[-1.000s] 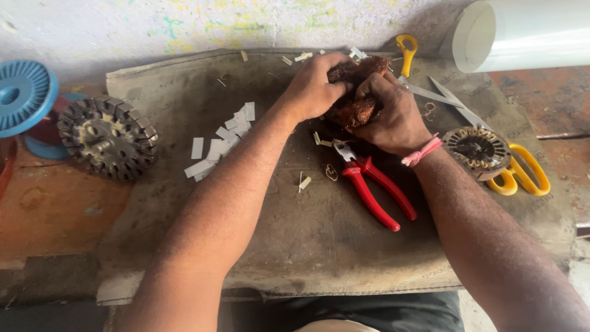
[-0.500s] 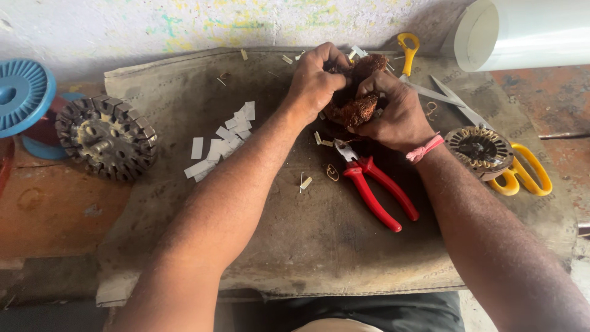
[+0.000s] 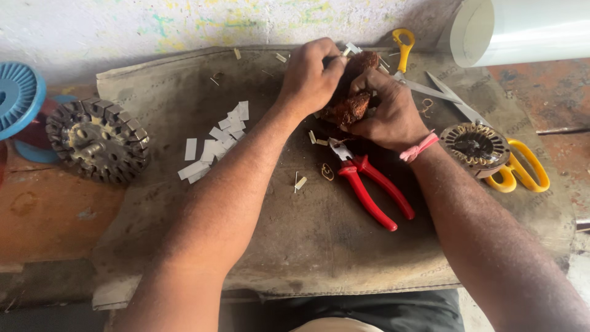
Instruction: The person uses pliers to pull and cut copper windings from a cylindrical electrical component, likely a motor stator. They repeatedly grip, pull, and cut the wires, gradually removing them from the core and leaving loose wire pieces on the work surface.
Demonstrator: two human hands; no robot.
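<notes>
Red-handled pliers lie mid-mat. White paper strips lie to their left, a bare stator core further left, yellow-handled scissors to their right.

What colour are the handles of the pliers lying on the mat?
Red. The pliers show best in the head view, lying below the hands.

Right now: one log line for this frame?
left hand: on copper-wound core | right hand: grips core | red pliers: idle on mat
</notes>
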